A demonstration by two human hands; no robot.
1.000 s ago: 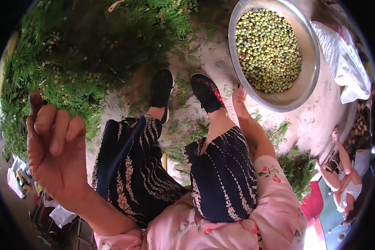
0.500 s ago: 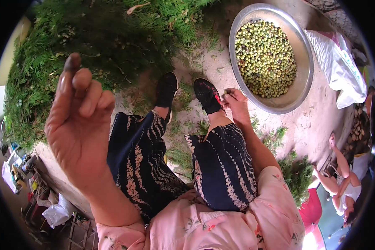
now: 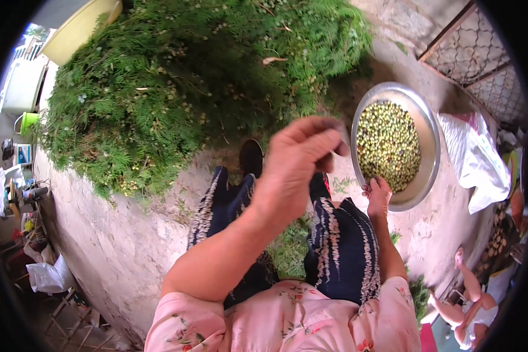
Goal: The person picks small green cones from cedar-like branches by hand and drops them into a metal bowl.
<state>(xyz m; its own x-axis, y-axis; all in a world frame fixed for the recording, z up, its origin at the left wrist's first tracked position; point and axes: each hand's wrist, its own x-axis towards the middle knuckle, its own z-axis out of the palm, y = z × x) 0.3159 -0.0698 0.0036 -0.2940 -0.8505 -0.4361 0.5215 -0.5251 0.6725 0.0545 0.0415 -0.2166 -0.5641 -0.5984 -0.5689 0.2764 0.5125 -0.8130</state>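
Fingers (image 3: 328, 142) of the left hand (image 3: 290, 164) are forming a loose curl above the person's knees, thumb lying close to the bent forefinger, though whether they are pinching anything I cannot tell; those of the right hand (image 3: 379, 196) are bunching at the near left rim of the metal bowl (image 3: 427, 136), and what they are holding, if anything, is not showing clearly. Small green round fruits (image 3: 388, 146) are filling a broad part of the bowl, which is resting on the floor (image 3: 111, 246) to the right, so a fair amount seems to be gathered already, with bare metal showing along the far right side. Plenty appears to be left: a large heap of green sprigs (image 3: 120, 108) is spreading across the floor ahead and to the left, pale round specks are showing among its leaves, and loose sprigs (image 3: 290, 252) are lying between the legs. Beyond the bowl, a white sack (image 3: 475, 158) is slumping, its contents hidden from view
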